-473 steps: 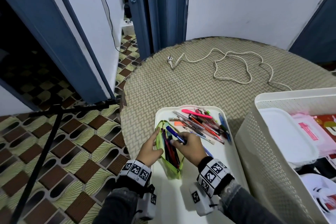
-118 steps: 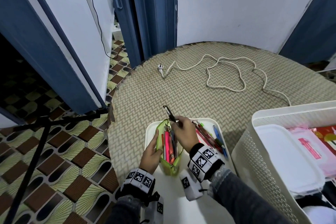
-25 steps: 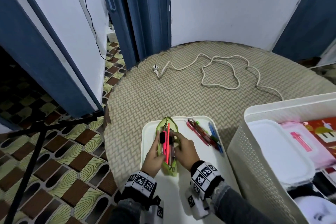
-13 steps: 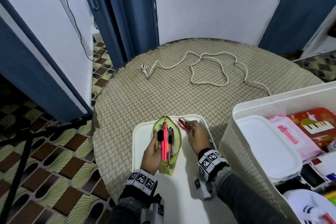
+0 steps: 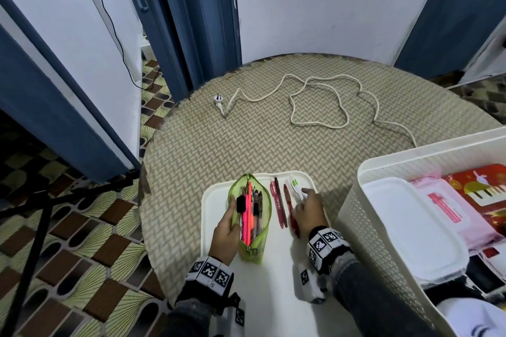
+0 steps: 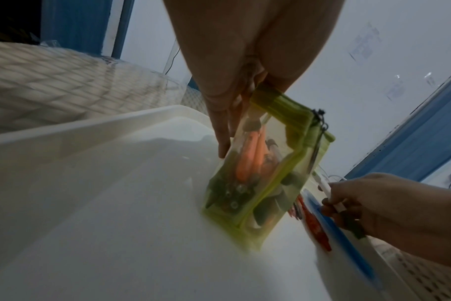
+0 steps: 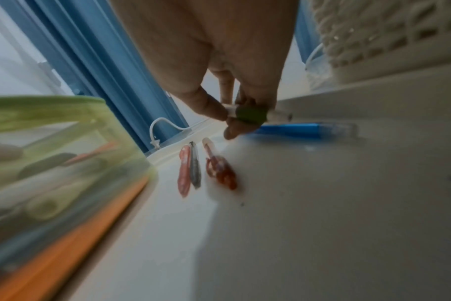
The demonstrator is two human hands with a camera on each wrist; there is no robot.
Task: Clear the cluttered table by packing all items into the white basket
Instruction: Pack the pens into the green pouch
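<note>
A lime-green pencil pouch point(image 5: 250, 220) stands unzipped on a white tray point(image 5: 271, 282), full of pens. My left hand point(image 5: 228, 223) grips the pouch's left edge, thumb on the rim; in the left wrist view the fingers point(image 6: 223, 130) lie along the pouch point(image 6: 260, 173). My right hand point(image 5: 306, 206) pinches a white pen with a green grip point(image 7: 250, 115) at the tray's far right. Two red pens and a dark one point(image 5: 280, 205) lie between pouch and hand, with a blue pen point(image 7: 304, 130) beside them. The white basket point(image 5: 383, 172) stands to the right.
The basket holds a white lidded box point(image 5: 410, 227), a pink packet point(image 5: 449, 208) and a red box point(image 5: 484, 186). A white power cord point(image 5: 317, 101) sprawls across the round woven table point(image 5: 219, 150). A black tripod leg point(image 5: 32, 249) stands over the tiled floor on the left.
My right hand left the pouch and moved right to the loose pens, where it now pinches the white and green pen. The left hand keeps hold of the pouch.
</note>
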